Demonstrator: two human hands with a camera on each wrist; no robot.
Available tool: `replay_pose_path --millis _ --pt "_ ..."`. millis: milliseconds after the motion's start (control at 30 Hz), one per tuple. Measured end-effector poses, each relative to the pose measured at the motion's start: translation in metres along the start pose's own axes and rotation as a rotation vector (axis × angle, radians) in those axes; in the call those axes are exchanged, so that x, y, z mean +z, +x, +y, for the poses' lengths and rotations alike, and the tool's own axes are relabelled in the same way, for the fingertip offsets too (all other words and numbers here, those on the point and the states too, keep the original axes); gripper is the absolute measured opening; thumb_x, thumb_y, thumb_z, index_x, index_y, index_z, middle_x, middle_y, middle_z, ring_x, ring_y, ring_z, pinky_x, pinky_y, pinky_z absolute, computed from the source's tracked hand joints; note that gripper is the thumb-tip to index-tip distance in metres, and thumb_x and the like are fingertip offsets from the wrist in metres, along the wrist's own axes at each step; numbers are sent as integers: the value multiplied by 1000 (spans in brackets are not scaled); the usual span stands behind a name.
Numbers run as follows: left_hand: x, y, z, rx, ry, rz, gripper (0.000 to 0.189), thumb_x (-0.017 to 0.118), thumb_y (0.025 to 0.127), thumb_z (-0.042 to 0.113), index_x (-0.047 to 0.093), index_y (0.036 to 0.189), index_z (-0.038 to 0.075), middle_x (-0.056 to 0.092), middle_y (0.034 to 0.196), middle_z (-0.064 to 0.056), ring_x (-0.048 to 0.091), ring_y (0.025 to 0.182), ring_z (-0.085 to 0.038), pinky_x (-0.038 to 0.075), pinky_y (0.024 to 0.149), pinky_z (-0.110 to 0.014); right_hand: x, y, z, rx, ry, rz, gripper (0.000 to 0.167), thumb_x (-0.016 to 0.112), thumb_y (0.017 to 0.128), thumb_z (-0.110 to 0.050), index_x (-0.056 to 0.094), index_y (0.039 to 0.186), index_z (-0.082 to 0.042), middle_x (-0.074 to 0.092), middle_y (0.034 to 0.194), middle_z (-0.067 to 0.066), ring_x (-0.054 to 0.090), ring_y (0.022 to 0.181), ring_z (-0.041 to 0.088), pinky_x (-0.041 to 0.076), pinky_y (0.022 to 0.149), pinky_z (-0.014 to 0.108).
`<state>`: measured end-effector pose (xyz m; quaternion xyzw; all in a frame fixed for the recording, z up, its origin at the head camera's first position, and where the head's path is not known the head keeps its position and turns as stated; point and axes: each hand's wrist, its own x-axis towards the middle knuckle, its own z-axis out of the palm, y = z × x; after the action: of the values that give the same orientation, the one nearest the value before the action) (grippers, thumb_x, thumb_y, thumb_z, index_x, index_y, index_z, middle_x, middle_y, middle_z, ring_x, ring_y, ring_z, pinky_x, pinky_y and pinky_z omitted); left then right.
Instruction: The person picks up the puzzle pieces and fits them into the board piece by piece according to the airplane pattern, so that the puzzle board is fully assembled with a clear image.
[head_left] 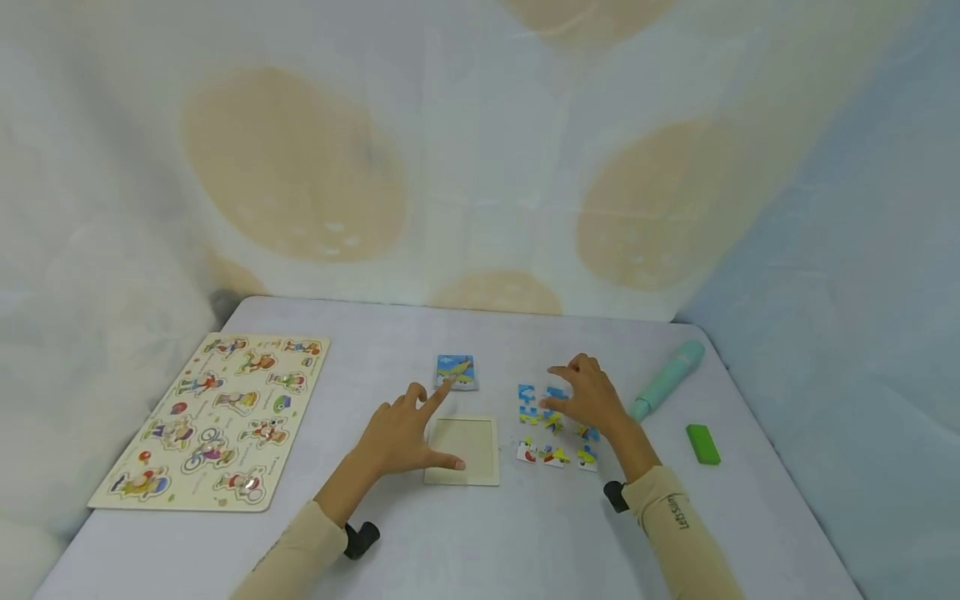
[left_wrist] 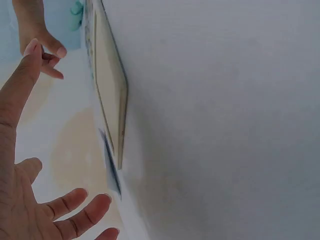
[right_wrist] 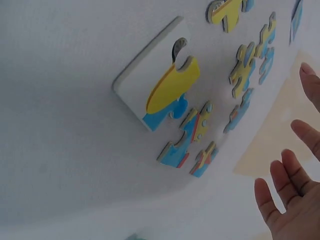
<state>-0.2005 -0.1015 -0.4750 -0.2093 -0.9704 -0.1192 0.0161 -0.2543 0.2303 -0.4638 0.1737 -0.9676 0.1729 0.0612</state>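
My left hand (head_left: pixel 395 436) is held over a pale, shallow puzzle tray (head_left: pixel 477 443), thumb and index finger spread wide with nothing between them. In the head view its index fingertip overlaps the lower edge of a small blue and yellow picture card (head_left: pixel 454 365) behind the tray. To the right, several loose jigsaw pieces (head_left: pixel 555 457) in blue, yellow and white lie spread in rough rows. Above them hovers my right hand (head_left: pixel 592 398), its fingers apart and holding nothing. A white corner piece (right_wrist: pixel 140 82) with a yellow shape looms largest in the right wrist view.
A large wooden board (head_left: pixel 225 417) with picture figures lies on the left of the table. On the right are a mint-green cylindrical object (head_left: pixel 667 379) and a green block (head_left: pixel 702 444). Cloth walls (head_left: pixel 480 167) stand behind and at the sides.
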Motion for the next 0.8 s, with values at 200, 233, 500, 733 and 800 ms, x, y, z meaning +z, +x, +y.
replay_pose_path --millis 200,233,500,733,800 --pt "11 -10 -5 -15 -94 -51 124 72 56 84 22 158 34 47 107 -6 39 58 -16 33 54 -29 6 0 -2 -16 6 -7 61 85 77 -39 68 127 -8 48 95 9 41 87 23 35 73 35" --pt "12 -11 -6 -12 -94 -57 124 73 56 83 23 158 34 45 104 -5 39 58 -16 33 54 -29 7 1 -3 -19 5 -7 61 85 76 -38 68 126 -7 48 95 9 41 87 23 35 73 35" --pt "20 -12 -14 -33 -139 -125 121 78 54 79 30 156 34 43 99 -1 36 58 -15 32 53 -28 8 2 -6 27 12 -63 58 83 79 -38 67 128 -9 52 99 11 42 86 21 37 73 34" --pt "29 -12 -26 -23 -239 -130 118 85 52 71 40 153 28 45 101 -1 41 66 -15 34 58 -28 12 2 -9 91 77 -98 54 81 82 -35 68 128 -10 54 103 13 45 91 22 42 77 36" --pt "31 -13 -28 -8 -248 -119 117 87 51 68 43 151 26 46 101 -1 41 68 -15 35 59 -27 13 2 -10 101 104 -100 52 81 82 -34 68 127 -9 55 103 13 45 90 22 42 77 36"
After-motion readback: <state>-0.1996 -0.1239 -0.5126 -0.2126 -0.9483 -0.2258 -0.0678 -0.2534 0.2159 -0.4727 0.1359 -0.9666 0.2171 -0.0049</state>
